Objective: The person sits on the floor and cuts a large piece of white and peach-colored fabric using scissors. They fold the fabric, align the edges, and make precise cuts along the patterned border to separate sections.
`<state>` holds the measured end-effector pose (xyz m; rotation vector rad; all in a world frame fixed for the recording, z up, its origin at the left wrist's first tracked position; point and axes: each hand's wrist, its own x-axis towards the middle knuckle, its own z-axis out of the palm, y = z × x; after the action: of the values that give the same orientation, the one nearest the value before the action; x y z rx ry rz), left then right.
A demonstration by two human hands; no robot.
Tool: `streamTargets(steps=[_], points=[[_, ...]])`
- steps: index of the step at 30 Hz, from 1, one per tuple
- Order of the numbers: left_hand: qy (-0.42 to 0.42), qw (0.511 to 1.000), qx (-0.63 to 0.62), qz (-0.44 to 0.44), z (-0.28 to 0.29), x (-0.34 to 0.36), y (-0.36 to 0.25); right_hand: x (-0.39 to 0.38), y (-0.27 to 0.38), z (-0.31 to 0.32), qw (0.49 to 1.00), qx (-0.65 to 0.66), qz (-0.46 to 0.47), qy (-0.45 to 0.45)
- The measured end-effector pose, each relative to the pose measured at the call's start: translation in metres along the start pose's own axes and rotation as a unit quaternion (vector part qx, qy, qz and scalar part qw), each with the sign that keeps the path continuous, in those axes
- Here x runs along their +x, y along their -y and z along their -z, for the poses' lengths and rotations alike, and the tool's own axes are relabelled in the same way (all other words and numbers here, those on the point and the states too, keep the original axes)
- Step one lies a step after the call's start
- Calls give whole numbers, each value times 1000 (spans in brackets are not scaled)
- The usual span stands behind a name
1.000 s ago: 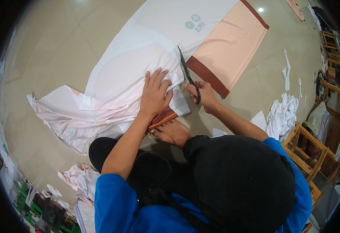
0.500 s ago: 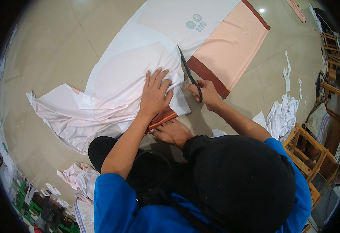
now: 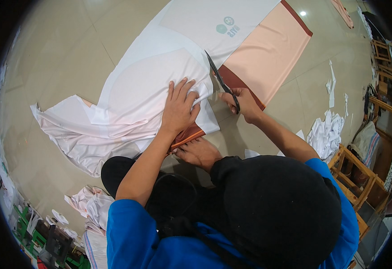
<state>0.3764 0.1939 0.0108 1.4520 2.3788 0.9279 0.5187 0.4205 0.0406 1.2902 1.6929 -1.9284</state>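
- Clock positions are taken from the centre of the view, 12 at the top.
- White cloth: spread from 8 to 1 o'clock, creased at its lower part.
- Left hand, 11 o'clock: palm down on the cloth, fingers slightly spread.
- Right hand, 2 o'clock: fingers curled around the handles of black scissors; blades point to 11 beside the cloth's edge.
- Peach panel with brown bands: between 1 and 2, beside the scissors; whether joined to the white cloth cannot be told.
- Obstruction: bare foot, just below centre, toes at the brown-and-orange trim.
- Black-clad leg: fills 4 to 5.
- White scraps: heaped at 3; thin strips at 2.
- Crumpled pale cloth: 8 o'clock, above a striped sack.
- Surface: glossy beige tiled floor, reflecting a lamp near 1 to 2.
- Room: wooden frame between 3 and 4; green items at 8, kind unclear.
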Motion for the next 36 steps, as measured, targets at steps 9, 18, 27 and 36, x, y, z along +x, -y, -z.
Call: streamTargets(steps=[9, 18, 27, 36], points=[[2, 1000, 1, 0, 1, 0, 0, 7, 19, 5, 1000, -11, -9, 10], [-1, 1000, -3, -2, 1, 0, 0, 15, 17, 15, 999, -46, 1, 24], [0, 1000, -7, 1, 1, 0, -1, 21, 19, 27, 996, -81, 2, 36], [0, 1000, -7, 2, -1, 1, 0, 27, 44, 28, 997, -69, 1, 47]])
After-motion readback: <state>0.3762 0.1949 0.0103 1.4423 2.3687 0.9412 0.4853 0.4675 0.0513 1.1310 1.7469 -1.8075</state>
